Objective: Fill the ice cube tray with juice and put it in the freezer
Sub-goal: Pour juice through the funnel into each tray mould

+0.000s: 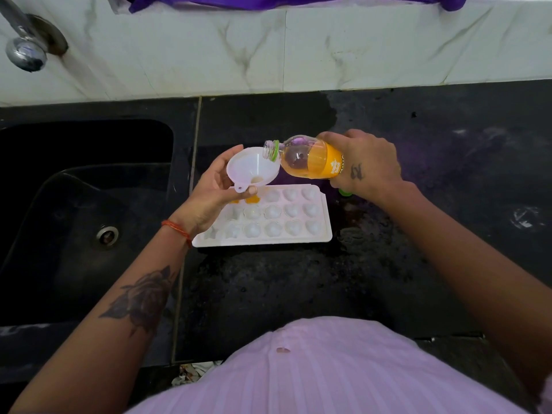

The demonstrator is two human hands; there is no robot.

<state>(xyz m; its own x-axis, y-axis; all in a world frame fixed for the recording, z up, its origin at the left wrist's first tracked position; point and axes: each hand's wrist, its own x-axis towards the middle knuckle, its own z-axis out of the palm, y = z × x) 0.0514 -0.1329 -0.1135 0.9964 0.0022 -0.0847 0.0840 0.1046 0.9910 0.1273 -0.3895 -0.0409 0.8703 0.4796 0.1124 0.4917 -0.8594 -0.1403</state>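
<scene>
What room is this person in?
Most likely a home kitchen. There is a dark sink with a metal tap above it, a black stone counter against marble-look wall tiles, and a white ice cube tray on the counter.

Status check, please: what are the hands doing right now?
Left hand holds funnel over tray. Right hand tips juice bottle into it. Two cells orange. Nothing blocking.

One head-worn camera looks steeply down, close over the black counter (268, 294) and sink (74, 204).
</scene>
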